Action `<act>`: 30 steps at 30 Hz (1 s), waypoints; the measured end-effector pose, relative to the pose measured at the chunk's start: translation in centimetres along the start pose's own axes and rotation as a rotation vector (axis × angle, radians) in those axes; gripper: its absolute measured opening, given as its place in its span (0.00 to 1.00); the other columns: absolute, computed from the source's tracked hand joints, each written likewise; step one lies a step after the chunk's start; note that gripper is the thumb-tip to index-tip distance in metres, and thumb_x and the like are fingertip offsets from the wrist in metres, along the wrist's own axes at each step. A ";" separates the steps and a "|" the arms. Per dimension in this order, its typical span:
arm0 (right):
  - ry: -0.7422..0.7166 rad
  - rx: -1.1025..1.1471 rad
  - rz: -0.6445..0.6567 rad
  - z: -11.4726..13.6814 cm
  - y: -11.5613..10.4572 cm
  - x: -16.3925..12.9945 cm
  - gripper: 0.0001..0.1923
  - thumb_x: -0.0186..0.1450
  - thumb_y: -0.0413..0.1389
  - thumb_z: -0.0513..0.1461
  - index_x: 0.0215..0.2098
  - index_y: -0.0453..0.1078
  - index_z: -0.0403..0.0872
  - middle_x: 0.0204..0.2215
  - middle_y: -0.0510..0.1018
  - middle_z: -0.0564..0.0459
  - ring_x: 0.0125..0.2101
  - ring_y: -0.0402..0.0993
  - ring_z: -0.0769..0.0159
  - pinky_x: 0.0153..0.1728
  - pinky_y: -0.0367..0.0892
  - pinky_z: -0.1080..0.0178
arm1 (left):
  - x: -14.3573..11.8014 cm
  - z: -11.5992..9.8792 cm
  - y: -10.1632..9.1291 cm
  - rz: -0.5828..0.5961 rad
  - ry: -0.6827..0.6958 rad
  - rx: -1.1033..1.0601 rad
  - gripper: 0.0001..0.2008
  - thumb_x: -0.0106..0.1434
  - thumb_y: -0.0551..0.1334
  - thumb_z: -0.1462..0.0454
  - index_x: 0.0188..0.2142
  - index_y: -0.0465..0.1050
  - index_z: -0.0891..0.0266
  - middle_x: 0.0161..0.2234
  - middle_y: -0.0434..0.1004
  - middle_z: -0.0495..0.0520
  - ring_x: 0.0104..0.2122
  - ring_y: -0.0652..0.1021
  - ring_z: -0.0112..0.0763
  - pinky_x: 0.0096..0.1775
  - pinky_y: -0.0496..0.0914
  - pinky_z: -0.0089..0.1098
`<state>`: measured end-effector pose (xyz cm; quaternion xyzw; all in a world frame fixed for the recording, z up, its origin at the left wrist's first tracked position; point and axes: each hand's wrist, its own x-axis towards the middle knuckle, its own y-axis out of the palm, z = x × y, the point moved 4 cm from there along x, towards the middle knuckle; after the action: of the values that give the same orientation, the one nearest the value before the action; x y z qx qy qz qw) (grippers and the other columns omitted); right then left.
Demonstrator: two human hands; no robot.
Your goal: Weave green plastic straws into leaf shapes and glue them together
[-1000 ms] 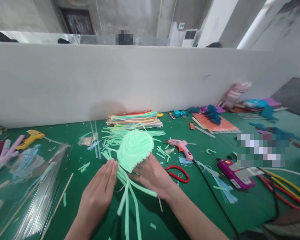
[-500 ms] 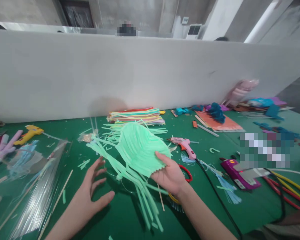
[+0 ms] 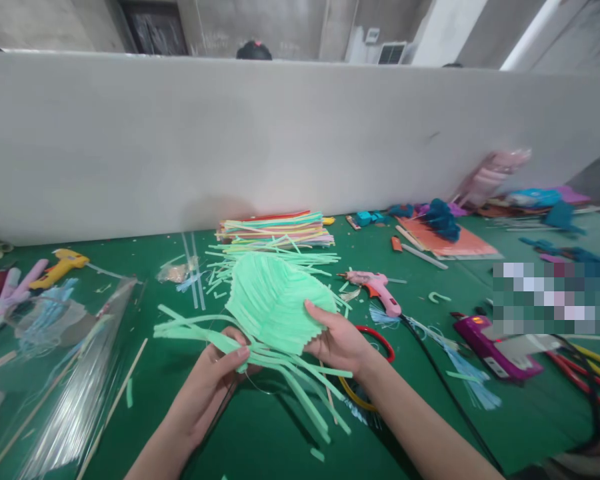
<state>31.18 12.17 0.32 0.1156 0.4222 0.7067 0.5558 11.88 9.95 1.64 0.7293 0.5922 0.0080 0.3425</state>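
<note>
A mint-green foam piece (image 3: pixel 275 303), ribbed and with a zigzag edge, is held up over the green table (image 3: pixel 420 393). Long green strips (image 3: pixel 260 353) hang from its underside and spread left and right. My right hand (image 3: pixel 337 340) grips the piece at its right edge, thumb on top. My left hand (image 3: pixel 215 377) pinches the bundle of strips just below the piece, thumb across them. Loose green strips (image 3: pixel 260 260) lie on the table behind it.
A stack of coloured foam sheets (image 3: pixel 275 230) lies by the white partition (image 3: pixel 280 140). A pink glue gun (image 3: pixel 375 288) and red scissors (image 3: pixel 380 337) are to the right, a yellow glue gun (image 3: pixel 57 265) and a clear plastic bag (image 3: pixel 65 373) to the left.
My right hand lifted and tilted the green piece. My left hand came up off the table and closed on the hanging strips.
</note>
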 end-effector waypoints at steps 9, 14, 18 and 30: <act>-0.003 -0.039 -0.031 -0.3 0.0 -0.1 0.17 0.57 0.67 0.44 0.40 0.75 0.42 0.35 0.82 0.50 0.29 0.79 0.66 0.28 0.76 0.66 | 0.5 0.9 -1.1 -0.104 -0.055 0.122 0.14 0.55 0.71 0.60 0.40 0.77 0.62 0.39 0.82 0.55 0.37 0.80 0.35 0.37 0.76 0.32; 0.002 -0.054 -0.038 -0.4 0.0 -0.1 0.16 0.59 0.66 0.44 0.40 0.75 0.42 0.34 0.82 0.50 0.29 0.78 0.67 0.28 0.75 0.66 | 0.3 1.0 -1.3 -0.162 -0.033 0.143 0.11 0.53 0.72 0.59 0.30 0.75 0.63 0.31 0.80 0.50 0.32 0.79 0.30 0.36 0.76 0.30; -0.001 -0.062 -0.029 -0.3 -0.2 0.0 0.15 0.61 0.64 0.44 0.41 0.74 0.41 0.35 0.82 0.49 0.32 0.79 0.66 0.31 0.75 0.66 | 0.1 1.3 -1.6 -0.213 -0.061 0.141 0.12 0.51 0.73 0.60 0.30 0.75 0.64 0.31 0.79 0.50 0.30 0.79 0.29 0.35 0.77 0.31; -0.019 -0.094 -0.101 -0.2 -0.9 -0.4 0.18 0.57 0.67 0.46 0.41 0.74 0.45 0.34 0.81 0.51 0.31 0.79 0.65 0.29 0.74 0.66 | 0.0 2.1 -1.4 -0.102 -0.173 0.147 0.19 0.50 0.74 0.60 0.40 0.76 0.63 0.37 0.82 0.56 0.38 0.82 0.40 0.35 0.78 0.31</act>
<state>31.84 11.79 -0.32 0.0746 0.3883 0.6957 0.5997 11.59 8.98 -0.66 0.7194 0.5958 -0.1156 0.3378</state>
